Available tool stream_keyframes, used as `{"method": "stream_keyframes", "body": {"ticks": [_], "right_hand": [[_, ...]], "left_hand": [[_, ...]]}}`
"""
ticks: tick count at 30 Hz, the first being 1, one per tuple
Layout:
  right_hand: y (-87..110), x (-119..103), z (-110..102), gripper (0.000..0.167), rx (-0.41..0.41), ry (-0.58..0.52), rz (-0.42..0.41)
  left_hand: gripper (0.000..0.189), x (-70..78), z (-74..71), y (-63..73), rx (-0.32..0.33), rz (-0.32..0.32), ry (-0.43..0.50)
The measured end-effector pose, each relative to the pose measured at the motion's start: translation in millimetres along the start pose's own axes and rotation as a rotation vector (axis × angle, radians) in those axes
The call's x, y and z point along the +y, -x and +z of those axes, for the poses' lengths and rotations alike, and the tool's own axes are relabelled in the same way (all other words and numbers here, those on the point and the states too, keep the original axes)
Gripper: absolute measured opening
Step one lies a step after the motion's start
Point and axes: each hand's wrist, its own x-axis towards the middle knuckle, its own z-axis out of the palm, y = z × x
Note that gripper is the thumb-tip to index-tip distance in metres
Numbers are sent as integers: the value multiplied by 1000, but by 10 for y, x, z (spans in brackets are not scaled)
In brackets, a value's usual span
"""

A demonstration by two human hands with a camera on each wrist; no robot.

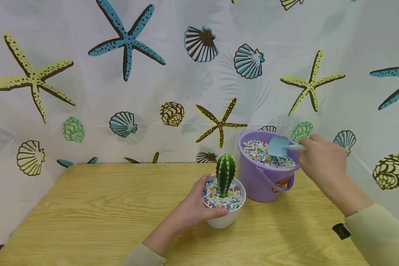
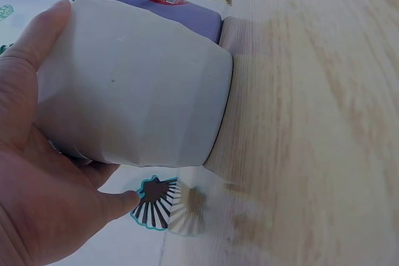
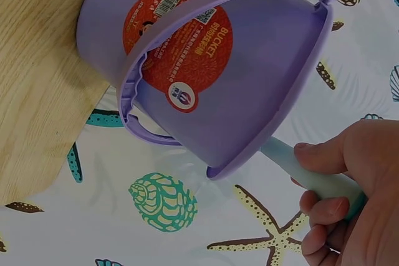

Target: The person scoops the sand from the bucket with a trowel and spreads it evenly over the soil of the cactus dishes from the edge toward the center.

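My left hand (image 1: 193, 207) grips the side of a white flower pot (image 1: 221, 222), thumb along the near rim and fingers round the left side. A green cactus (image 1: 225, 176) stands upright in it, among small multicoloured pebbles (image 1: 211, 197). To the right, my right hand (image 1: 324, 159) holds a light blue toy shovel (image 1: 278, 146) by its handle, over the rim of a purple bucket (image 1: 257, 181). The shovel's blade is inside the bucket, at the surface of similar pebbles (image 1: 255, 150). In the right wrist view the bucket wall hides the blade, and only the shovel handle (image 3: 318, 175) shows.
The pot and bucket stand close together on a wood-grain table (image 1: 96, 210). Behind them hangs a white curtain (image 1: 173, 81) printed with starfish and shells. The bucket's handle (image 3: 153, 48) hangs down on its near side, by a red label (image 3: 187, 54).
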Motion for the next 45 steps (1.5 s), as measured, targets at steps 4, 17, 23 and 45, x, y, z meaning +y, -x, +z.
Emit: {"method": "stream_keyframes", "body": {"ticks": [4, 17, 23, 45], "right_hand": [[-41, 5, 47, 25, 6, 1, 3], [-125, 51, 144, 27, -88, 11, 62], [-133, 59, 175, 29, -147, -77, 129], [-135, 63, 229, 48, -346, -299, 262]], "left_hand": [[121, 3, -6, 4, -2, 1, 12], [120, 11, -6, 5, -2, 0, 21], [121, 17, 2, 8, -2, -2, 27], [122, -10, 14, -4, 5, -2, 39]]}}
